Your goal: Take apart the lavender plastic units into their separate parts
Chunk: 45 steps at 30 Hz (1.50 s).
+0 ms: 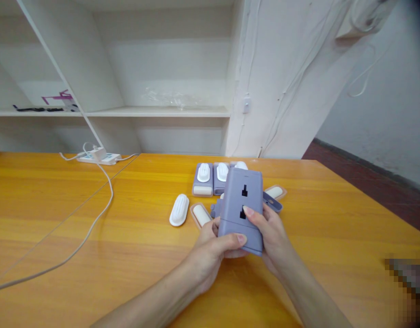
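Note:
A grey-purple plastic box (233,200) with two black keyhole-shaped slots on its upper face is held above the table between both my hands. My left hand (210,255) wraps its lower left edge, thumb lying across the lower section. On the opposite side, my right hand (271,232) grips it with the thumb by the lower slot. A white ribbed oval piece (179,210) lies to the left, beside a cream oval piece with a clear rim (201,215). Partly hidden behind the box are a grey-purple part (274,203) and another rimmed oval piece (275,192).
Similar grey-purple boxes (202,187) stand in a row behind, with white ribbed pieces (203,172) on top. A power strip (107,159) sits at the back left, its cable (109,191) curving across the wooden table (135,273). White shelving (155,112) rises behind the table.

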Tool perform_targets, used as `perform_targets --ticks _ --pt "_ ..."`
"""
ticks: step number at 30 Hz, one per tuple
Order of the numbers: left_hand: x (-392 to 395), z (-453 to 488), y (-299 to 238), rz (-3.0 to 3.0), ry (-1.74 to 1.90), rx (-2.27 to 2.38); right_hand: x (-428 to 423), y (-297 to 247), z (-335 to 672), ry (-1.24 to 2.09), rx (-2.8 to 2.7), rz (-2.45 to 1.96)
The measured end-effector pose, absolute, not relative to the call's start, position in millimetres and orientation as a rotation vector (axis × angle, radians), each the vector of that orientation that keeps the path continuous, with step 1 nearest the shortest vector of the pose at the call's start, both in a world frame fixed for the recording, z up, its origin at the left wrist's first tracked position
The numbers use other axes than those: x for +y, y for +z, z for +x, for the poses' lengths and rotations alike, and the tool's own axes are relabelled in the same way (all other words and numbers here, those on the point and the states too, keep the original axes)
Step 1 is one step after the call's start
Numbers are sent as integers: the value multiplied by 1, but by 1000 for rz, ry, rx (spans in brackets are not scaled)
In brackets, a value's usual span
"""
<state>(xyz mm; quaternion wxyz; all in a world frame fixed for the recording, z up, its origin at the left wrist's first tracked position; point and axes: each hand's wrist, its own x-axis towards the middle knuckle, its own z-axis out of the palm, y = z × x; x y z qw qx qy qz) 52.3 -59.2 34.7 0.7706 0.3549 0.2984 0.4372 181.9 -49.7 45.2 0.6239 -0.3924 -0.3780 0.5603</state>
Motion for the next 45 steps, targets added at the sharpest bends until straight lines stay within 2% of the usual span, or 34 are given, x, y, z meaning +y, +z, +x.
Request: perform_targets --ticks 4,16,21,31,40,45 --pt "-59 58 38 737 1031 730 -48 46 178 1227 -760 -925" --pt "-54 42 35 806 734 622 -52 47 202 1356 -1025 -858" --pt "-54 45 30 1027 769 621 -53 53 204 1343 -953 -841" --pt "-61 51 19 1225 815 540 -55 55 210 1081 -1081 -836" --pt "-63 53 17 1186 776 563 -52 68 215 533 -1396 -996" --pt "-65 52 16 1201 780 569 -51 66 221 463 -1486 -972"
